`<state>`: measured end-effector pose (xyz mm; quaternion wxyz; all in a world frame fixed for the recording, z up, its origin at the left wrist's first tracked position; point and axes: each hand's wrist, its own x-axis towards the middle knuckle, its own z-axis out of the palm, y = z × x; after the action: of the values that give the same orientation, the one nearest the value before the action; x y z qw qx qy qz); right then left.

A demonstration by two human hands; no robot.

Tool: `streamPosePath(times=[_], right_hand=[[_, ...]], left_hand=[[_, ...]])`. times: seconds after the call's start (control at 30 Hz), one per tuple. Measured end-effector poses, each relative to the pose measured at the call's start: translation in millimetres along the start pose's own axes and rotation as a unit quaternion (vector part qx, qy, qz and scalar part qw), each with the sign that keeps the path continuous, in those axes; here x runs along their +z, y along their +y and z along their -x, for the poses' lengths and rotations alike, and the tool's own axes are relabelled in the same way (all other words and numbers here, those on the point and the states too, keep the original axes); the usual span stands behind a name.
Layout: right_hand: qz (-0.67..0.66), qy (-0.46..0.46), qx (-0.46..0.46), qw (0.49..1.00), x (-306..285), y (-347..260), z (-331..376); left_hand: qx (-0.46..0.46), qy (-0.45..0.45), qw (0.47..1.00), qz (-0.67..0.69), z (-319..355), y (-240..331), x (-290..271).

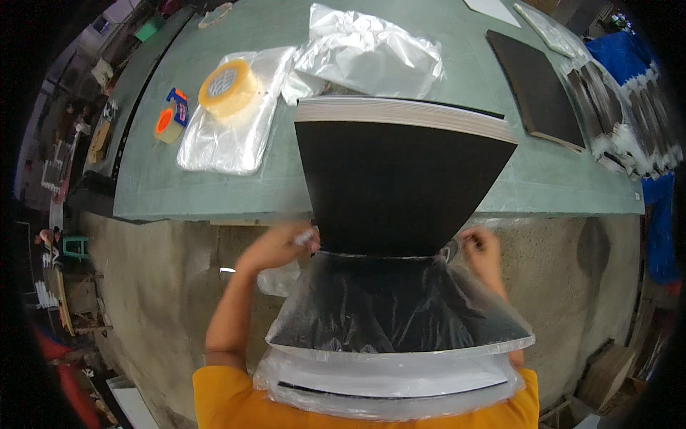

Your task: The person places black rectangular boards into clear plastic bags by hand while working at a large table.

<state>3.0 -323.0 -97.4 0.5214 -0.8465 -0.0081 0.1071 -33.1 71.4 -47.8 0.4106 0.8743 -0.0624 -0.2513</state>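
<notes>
A thick stack of black boards with pale layered edges [404,179] juts over the table's near edge. Its near part sits inside a clear plastic bag [400,307], whose rim crosses the black face between my hands. My left hand [282,247], slightly blurred, is closed at the left corner of the bag's rim, with something whitish at its fingers. At the right corner my right hand [482,250] has its fingers curled by the plastic; the exact grip is partly hidden. Against my chest lies a plastic-covered white layer with a black strip [393,386].
On the green table [286,193] are a pile of clear plastic bags [229,143], a tape roll [229,89] on it, a tape dispenser [171,118], crumpled plastic [371,53], another black board stack [536,89] and wrapped bundles [622,114]. A green stool [75,247] stands far left.
</notes>
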Motion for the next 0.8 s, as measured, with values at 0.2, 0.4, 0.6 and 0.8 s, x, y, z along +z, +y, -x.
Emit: streamPosePath(times=[0.2, 0.4, 0.6, 0.8], right_hand=[[-0.211, -0.719, -0.322, 0.578, -8.9, -131.8, 24.8], [0.169, -0.531, -0.069, 0.828, 63.7, 13.6, 20.5], [0.179, -0.611, -0.087, 0.766, 70.1, -76.4, -16.8], [-0.381, -0.295, -0.101, 0.871, 39.9, -155.7, -26.5]], left_hand=[[0.359, -0.373, 0.818, 0.251, 38.5, 119.0, 6.3], [0.008, -0.065, 0.997, 0.028, -29.5, -25.6, 133.6], [0.097, 0.058, 0.986, 0.119, -63.0, 72.5, 82.0], [0.323, 0.150, 0.924, 0.141, -34.5, 161.9, -11.9]])
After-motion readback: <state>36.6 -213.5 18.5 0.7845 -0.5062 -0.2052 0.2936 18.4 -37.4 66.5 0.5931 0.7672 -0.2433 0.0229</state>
